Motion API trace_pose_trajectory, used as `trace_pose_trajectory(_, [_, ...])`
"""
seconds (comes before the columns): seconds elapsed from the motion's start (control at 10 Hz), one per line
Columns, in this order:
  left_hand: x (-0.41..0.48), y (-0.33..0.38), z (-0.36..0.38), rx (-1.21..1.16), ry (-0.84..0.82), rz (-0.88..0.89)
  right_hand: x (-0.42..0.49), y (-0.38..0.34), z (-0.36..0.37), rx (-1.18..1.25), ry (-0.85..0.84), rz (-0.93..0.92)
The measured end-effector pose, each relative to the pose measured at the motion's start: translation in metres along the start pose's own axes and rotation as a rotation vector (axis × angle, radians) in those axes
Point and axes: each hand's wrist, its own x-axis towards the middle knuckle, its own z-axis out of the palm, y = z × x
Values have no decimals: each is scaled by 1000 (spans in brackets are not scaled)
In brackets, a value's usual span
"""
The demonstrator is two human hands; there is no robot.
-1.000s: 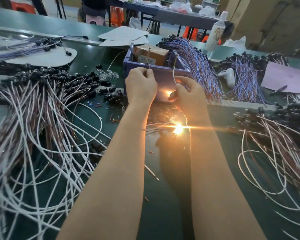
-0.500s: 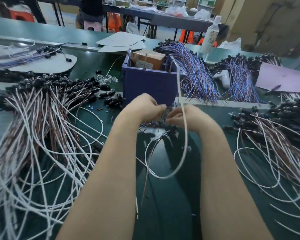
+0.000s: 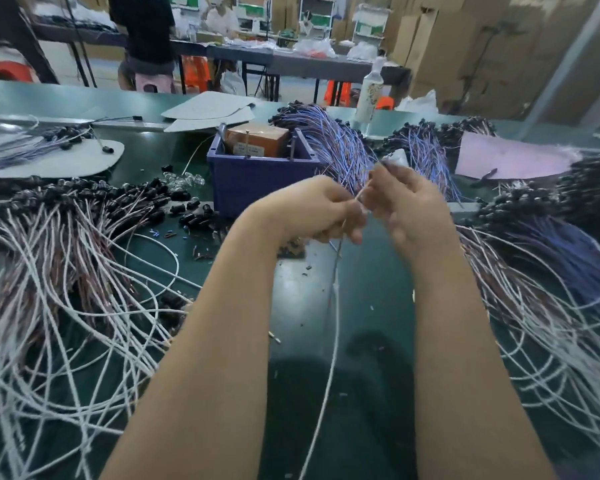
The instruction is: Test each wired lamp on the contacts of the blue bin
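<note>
Fingers (image 3: 355, 216) of the left hand (image 3: 309, 209) are pinching the wired lamp (image 3: 334, 317) at the frame's centre, and the right hand (image 3: 413, 209) is pinching its upper end just beside; the bulb is hiding in blur. Its lead (image 3: 326, 393) is hanging limp toward the bottom edge, looking light and floppy, so gripping near the tips is seeming wisest. The blue bin (image 3: 257, 181) is sitting just behind on the table (image 3: 371, 306), between lamp piles (image 3: 66, 244)

Bin (image 3: 257, 185) at table (image 3: 368, 306) centre, box (image 3: 260, 142) inside it, wire bundles left (image 3: 66, 244) and right (image 3: 541, 265), bottle (image 3: 369, 95) behind.
</note>
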Motion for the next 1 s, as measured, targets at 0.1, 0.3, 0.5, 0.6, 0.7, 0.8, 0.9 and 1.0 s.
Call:
trace_pose_trajectory(0.1, [20,50,15,-493,231,180,-15,-30,-18,21,-108,65])
trace_pose_trajectory(0.3, [87,128,85,-962,430,200,-64,-79,-111,-295,184,-72])
trace_pose_trajectory(0.5, [145,94,198,-703,229,-179,-59,-44,-197,-1222,600,83])
trace_pose_trajectory(0.6, [149,58,232,-471,163,-316,-50,9,-204,-1229,607,302])
trace_pose_trajectory(0.7, [143,40,236,-442,97,-301,-47,35,-203,-1249,704,320])
trace_pose_trajectory(0.8, [138,36,225,-503,95,-260,-43,29,-200,-1249,754,246])
trace_pose_trajectory(0.9, [121,36,197,-537,137,-218,-41,13,-171,-1082,725,1])
trace_pose_trajectory(1.0, [94,20,154,-673,304,-166,-51,-25,-139,-617,590,-306])
